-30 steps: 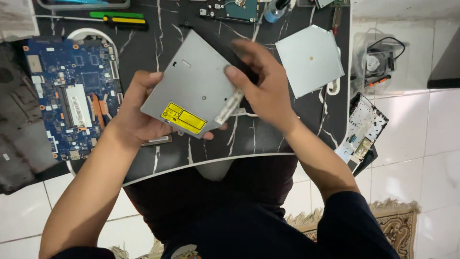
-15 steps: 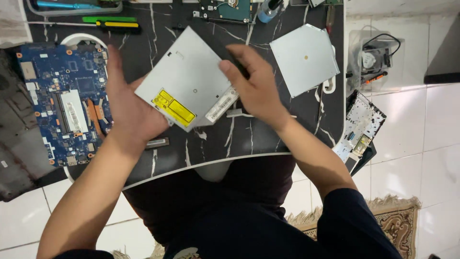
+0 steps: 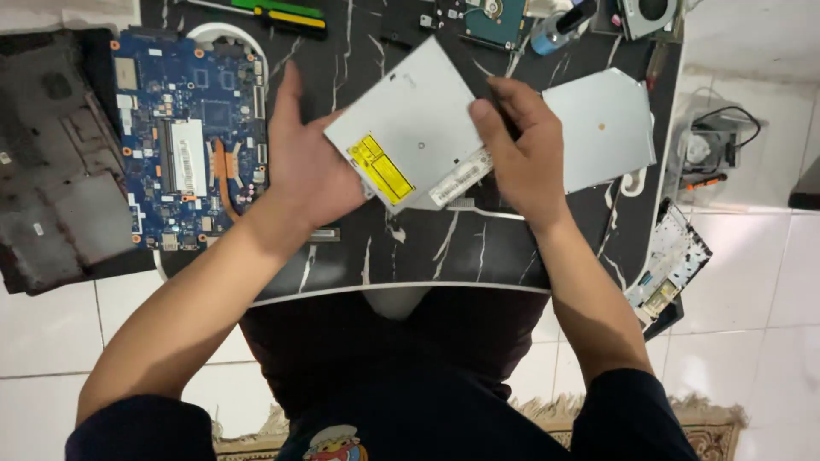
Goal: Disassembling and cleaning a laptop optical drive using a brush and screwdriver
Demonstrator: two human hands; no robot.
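Above the black marbled bench (image 3: 384, 256), a flat grey optical drive (image 3: 410, 128) with a yellow label is held tilted between both hands. It is cupped from beneath at its left edge by the left hand (image 3: 307, 166), fingers spread, and gripped at its right side by the right hand (image 3: 521, 154), fingers curled over it. A blue circuit board (image 3: 184, 145) lies just left, a second grey drive cover (image 3: 606, 128) just right.

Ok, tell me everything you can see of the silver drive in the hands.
The drive is a thin, flat, square slab of dull silver metal, with a yellow sticker and a white label strip near its lower edge. It is held tilted above the dark marbled table. The left hand grips its left corner and the right hand its right side. Its underside is hidden.
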